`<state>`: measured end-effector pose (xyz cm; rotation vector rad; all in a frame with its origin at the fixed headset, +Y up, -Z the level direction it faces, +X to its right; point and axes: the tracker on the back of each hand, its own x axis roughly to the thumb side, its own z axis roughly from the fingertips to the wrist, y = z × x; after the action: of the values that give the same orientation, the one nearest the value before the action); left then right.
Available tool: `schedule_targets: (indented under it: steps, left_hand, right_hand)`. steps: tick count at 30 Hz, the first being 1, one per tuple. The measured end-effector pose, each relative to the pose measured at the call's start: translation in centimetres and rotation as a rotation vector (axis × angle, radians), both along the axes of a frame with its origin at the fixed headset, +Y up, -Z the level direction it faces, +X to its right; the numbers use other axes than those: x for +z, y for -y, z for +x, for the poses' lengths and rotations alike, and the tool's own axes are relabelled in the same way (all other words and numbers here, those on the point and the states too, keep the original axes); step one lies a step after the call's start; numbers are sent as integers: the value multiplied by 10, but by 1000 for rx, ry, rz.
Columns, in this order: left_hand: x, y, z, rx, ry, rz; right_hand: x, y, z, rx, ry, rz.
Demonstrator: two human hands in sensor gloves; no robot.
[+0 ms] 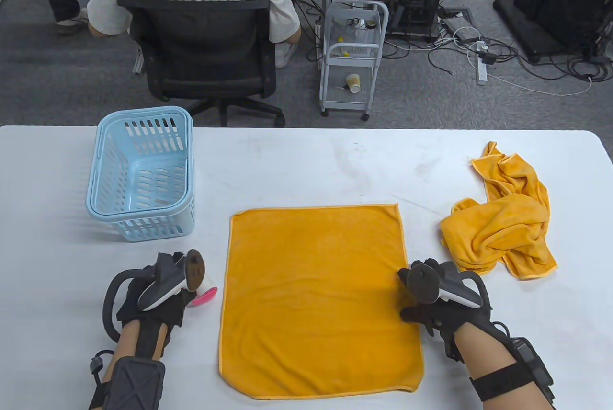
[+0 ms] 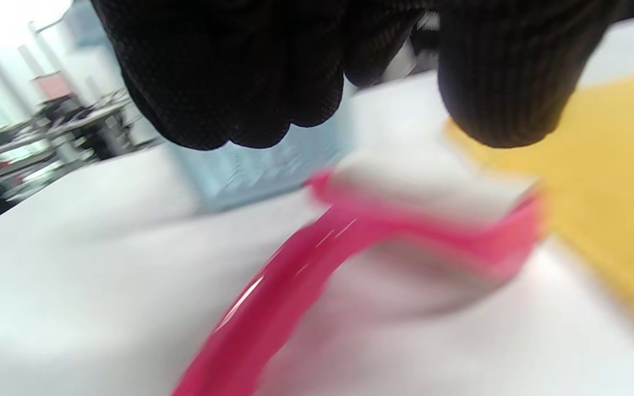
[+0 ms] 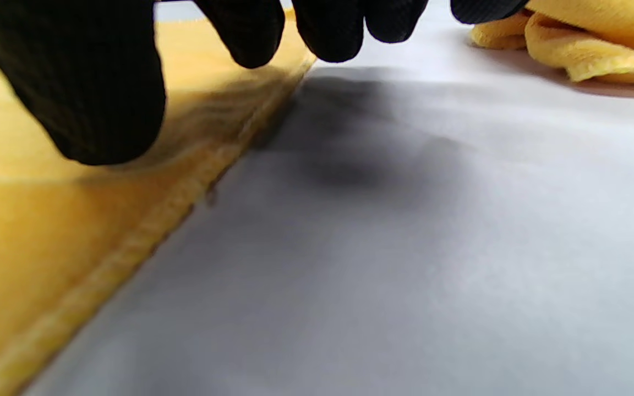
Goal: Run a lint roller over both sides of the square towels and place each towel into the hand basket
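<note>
An orange square towel lies flat in the middle of the white table. A pink lint roller with a white roll lies on the table just left of the towel. My left hand hovers over the roller, fingers hanging above it without gripping; the view is blurred. My right hand sits at the towel's right edge, thumb over the cloth, holding nothing. A light blue hand basket stands empty at the back left.
Crumpled orange towels lie in a heap at the right, close beyond my right hand. Behind the table a person sits in an office chair, next to a small white cart and floor cables.
</note>
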<state>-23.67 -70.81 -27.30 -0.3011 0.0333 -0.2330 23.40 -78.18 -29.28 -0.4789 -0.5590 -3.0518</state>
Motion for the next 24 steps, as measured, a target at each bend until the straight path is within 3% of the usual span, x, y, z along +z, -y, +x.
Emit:
schedule_targets:
  steps: [5,11,15,21,24]
  left_hand:
    - [-1,-14,93,116,238,14]
    - [-8,22,180,120,405,-87]
    - [-16,56,201,92,418,-174]
    - [-23,92,197,101,374,-365]
    - [-24,86,195,160,372,-297]
  right_hand:
    - [0,-5,4,-32,10,25]
    - [1,-7,8,-46,20,41]
    - [1,-8,10,-49,21,51]
    - [1,-8,11,-57,20,53]
    - [1,-8,9,-54,10,51]
